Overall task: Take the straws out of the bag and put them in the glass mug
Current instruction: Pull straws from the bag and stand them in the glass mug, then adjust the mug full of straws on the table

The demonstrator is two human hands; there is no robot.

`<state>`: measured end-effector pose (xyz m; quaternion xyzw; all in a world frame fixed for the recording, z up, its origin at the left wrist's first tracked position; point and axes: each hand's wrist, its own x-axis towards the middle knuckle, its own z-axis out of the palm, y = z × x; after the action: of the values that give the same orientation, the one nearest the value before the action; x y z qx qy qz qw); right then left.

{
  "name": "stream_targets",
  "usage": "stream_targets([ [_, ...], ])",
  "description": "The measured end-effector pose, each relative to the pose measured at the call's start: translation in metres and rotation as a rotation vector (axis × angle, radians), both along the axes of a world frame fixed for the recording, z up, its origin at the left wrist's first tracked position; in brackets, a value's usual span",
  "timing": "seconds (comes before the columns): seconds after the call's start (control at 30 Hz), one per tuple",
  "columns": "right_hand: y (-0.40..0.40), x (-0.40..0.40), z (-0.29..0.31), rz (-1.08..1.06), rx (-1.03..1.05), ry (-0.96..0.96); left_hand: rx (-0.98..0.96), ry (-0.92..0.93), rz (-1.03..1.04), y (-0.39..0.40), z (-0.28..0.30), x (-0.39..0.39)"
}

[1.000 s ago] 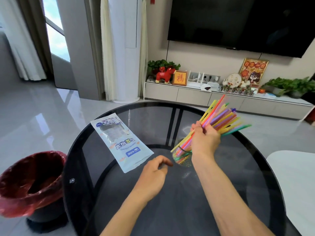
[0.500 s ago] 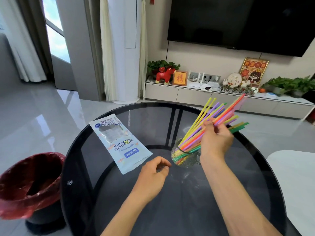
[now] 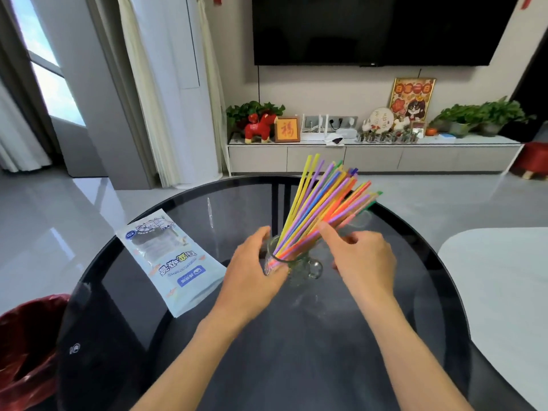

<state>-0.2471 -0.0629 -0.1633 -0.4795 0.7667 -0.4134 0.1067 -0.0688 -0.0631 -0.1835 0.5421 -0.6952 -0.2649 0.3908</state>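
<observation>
Straws [image 3: 321, 207] lean up & right out of mug [image 3: 292, 262]; left hand [image 3: 252, 272] wraps mug, right hand [image 3: 363, 259] loose-open, forefinger touching them.

On the round dark glass table [image 3: 296, 351], the near half in front of the clear glass mug [image 3: 299, 264] is bare between the two forearms. The left side of the mug is closed off by the left hand [image 3: 252, 277] cupped on its wall, with the flat pale blue plastic bag [image 3: 175, 262] lying just beyond. Above and to the right the leaning fan of coloured plastic straws [image 3: 323, 203] and the right hand [image 3: 364, 262] with loosely spread fingers block the way.
</observation>
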Motion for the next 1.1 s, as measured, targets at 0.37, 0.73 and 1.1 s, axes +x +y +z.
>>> stream_targets([
  [0.37, -0.071, 0.006, -0.019, 0.492, -0.189, -0.987, 0.169, -0.223, -0.197, -0.075, -0.020, -0.034],
  [0.73, -0.063, 0.029, -0.024, 0.258, -0.191, -0.909, 0.024, -0.259, -0.014, -0.055, -0.035, -0.048],
  [1.1, -0.005, 0.008, -0.039, 0.343, 0.218, -0.613, 0.049, -0.428, -0.098, -0.015, -0.040, 0.024],
])
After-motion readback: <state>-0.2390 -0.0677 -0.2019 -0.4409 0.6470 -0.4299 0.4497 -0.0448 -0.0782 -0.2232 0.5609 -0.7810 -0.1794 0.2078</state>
